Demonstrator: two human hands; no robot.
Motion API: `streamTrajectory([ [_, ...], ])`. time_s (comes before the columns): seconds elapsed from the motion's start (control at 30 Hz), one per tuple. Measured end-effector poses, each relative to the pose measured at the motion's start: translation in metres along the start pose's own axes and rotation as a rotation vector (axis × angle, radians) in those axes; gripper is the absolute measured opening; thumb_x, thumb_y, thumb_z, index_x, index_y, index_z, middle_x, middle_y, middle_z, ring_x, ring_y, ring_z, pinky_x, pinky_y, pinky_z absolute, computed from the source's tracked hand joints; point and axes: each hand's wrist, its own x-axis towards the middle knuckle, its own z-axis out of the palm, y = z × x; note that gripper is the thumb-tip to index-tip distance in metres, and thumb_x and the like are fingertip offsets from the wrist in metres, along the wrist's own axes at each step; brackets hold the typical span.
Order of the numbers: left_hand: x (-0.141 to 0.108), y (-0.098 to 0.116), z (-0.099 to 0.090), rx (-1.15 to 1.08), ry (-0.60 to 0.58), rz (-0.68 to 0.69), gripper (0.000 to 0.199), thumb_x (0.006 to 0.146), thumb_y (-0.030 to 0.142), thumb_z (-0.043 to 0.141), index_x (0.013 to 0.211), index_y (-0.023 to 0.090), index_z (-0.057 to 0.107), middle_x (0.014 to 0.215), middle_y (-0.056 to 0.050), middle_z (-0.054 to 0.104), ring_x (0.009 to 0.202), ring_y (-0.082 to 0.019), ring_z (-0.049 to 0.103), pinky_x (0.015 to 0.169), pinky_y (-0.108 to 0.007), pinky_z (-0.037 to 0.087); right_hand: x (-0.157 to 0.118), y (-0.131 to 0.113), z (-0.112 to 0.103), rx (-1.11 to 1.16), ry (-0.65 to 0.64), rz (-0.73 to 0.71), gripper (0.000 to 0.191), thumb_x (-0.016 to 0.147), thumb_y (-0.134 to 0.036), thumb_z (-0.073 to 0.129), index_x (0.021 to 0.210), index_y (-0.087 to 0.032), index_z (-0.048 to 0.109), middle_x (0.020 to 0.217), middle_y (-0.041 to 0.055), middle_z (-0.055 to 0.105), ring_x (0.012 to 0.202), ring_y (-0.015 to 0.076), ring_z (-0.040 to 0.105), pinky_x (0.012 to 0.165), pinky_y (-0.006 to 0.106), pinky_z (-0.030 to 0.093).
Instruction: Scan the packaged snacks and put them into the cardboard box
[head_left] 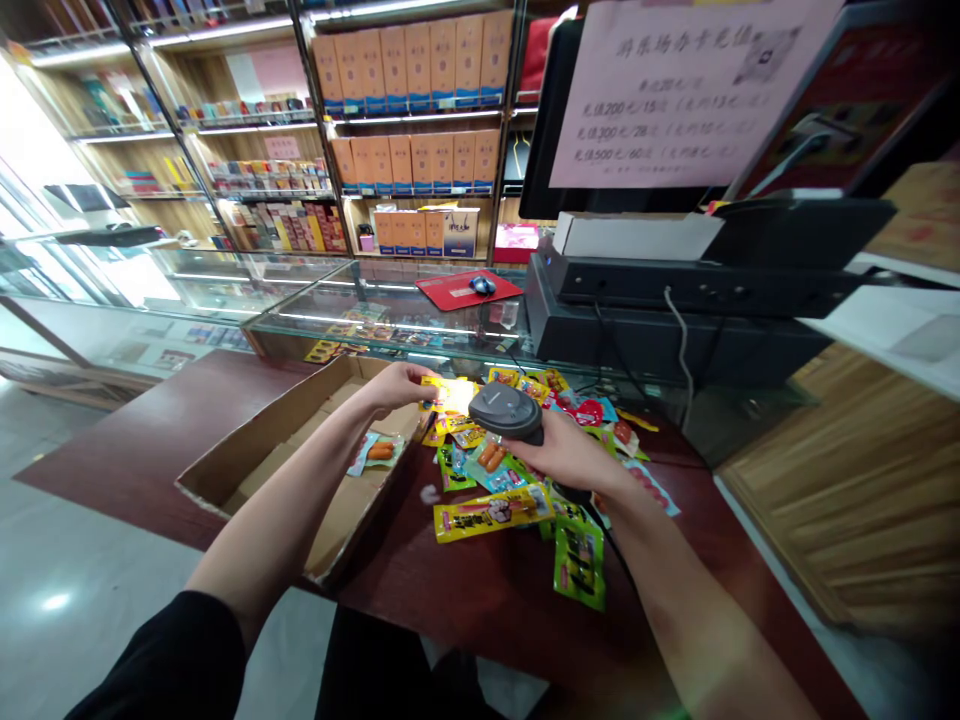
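My left hand (401,388) pinches the left end of a yellow snack packet (452,394), which is lit brightly by the scanner's light. In my right hand (564,448) is a dark grey handheld scanner (504,408), its head facing the packet from the right. Below and around both hands lies a pile of snack packets. A long yellow packet (491,513) and a green packet (580,562) lie at its near side. To the left stands an open cardboard box (262,450) with a sausage packet (379,452) inside.
Behind the brown table (420,590) is a glass counter (360,300) with a red mouse pad (450,290) and a mouse. A monitor (544,130) and dark machines (675,330) stand at the back right. The scanner's cable hangs beneath my right forearm.
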Motion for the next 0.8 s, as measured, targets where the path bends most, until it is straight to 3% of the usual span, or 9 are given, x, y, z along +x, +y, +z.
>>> streamTrajectory([
  [0.23,0.001,-0.002,-0.002,-0.005,-0.018,-0.005,0.038,0.060,0.030,0.079,0.094,0.012,0.074,0.084,-0.006,0.073,0.070,-0.013,0.063,0.065,-0.023,0.046,0.000,-0.001,-0.001,0.052,-0.001,-0.020,0.031,0.078,-0.032,0.063,0.105,-0.017,0.069,0.082,0.0049,0.071,0.081,0.0222,0.065,0.071,0.034,0.052],
  [0.4,0.000,0.006,-0.003,-0.016,0.027,-0.001,0.035,0.056,0.032,0.083,0.083,0.012,0.072,0.074,-0.005,0.071,0.063,-0.012,0.061,0.061,-0.023,0.045,0.000,-0.004,-0.003,0.102,0.016,-0.073,0.034,0.077,-0.030,0.064,0.107,-0.016,0.068,0.096,0.0066,0.072,0.089,0.0237,0.066,0.080,0.036,0.052],
  [0.5,-0.002,0.012,-0.011,-0.035,0.096,0.000,0.034,0.054,0.031,0.084,0.078,0.012,0.070,0.069,-0.003,0.069,0.059,-0.011,0.060,0.061,-0.023,0.045,-0.001,-0.005,-0.006,0.073,0.018,-0.071,0.033,0.077,-0.032,0.064,0.106,-0.017,0.068,0.084,0.0046,0.072,0.076,0.0222,0.067,0.069,0.034,0.053],
  [0.6,-0.012,0.014,-0.032,-0.035,0.168,-0.012,0.038,0.052,0.031,0.086,0.079,0.012,0.068,0.070,-0.004,0.070,0.061,-0.011,0.061,0.062,-0.023,0.046,-0.004,-0.006,-0.011,0.044,-0.031,0.013,0.034,0.079,-0.038,0.062,0.106,-0.018,0.067,0.057,-0.0004,0.064,0.050,0.0184,0.059,0.051,0.031,0.048],
  [0.7,-0.034,0.012,-0.064,-0.045,0.269,-0.027,0.045,0.047,0.032,0.088,0.082,0.011,0.068,0.073,-0.005,0.071,0.064,-0.013,0.063,0.064,-0.025,0.047,-0.007,-0.005,-0.019,0.008,-0.003,0.023,0.034,0.078,-0.042,0.064,0.100,-0.017,0.068,0.052,-0.0003,0.062,0.046,0.0184,0.057,0.050,0.031,0.047],
  [0.8,-0.060,0.011,-0.095,-0.036,0.349,-0.056,0.046,0.048,0.035,0.089,0.083,0.014,0.069,0.077,-0.007,0.072,0.067,-0.015,0.065,0.065,-0.026,0.049,-0.008,0.001,-0.027,-0.003,0.040,0.025,0.029,0.078,-0.045,0.063,0.082,-0.017,0.068,0.052,0.0014,0.062,0.045,0.0184,0.057,0.048,0.031,0.045],
])
